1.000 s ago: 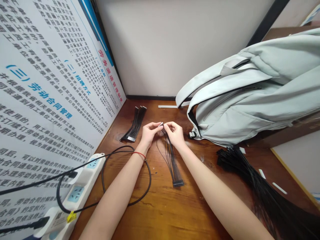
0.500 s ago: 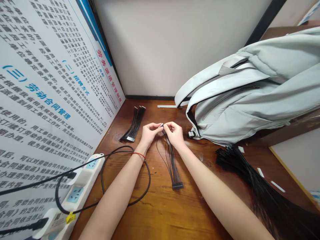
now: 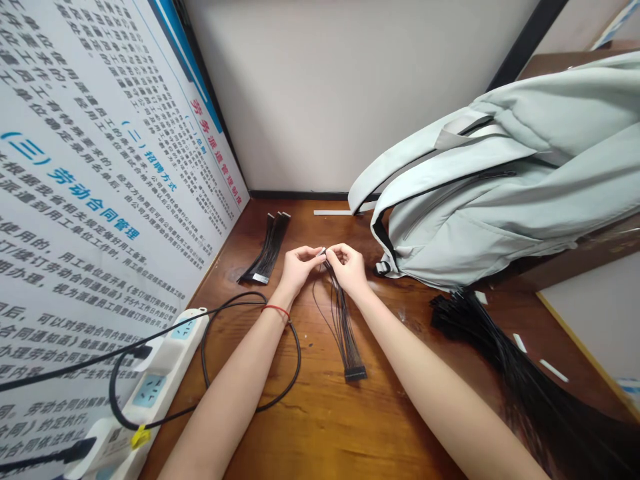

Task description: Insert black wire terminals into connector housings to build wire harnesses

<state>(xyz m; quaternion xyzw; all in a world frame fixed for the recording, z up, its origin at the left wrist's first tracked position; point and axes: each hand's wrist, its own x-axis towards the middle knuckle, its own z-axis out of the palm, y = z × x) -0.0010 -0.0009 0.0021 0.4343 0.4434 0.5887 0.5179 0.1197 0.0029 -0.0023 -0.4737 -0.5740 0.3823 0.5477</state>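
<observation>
A black wire harness hangs from my fingertips down onto the wooden table, its wide black connector lying toward me. My left hand pinches a small pale connector end of it between thumb and forefinger. Close against it, my right hand is closed on the wires just beside that end. The fingertips cover most of the small connector. One thin wire bows out to the left of the others. Left of my hands lies a bundle of finished-looking black harnesses with a white end.
A black cable loops under my left forearm from a white power strip at the left. On the right are a pale green backpack, a large bunch of black wires and white strips. A grey panel borders the back.
Almost nothing differs. Both hands keep the same pinch on the harness, and the view has shifted very slightly.
</observation>
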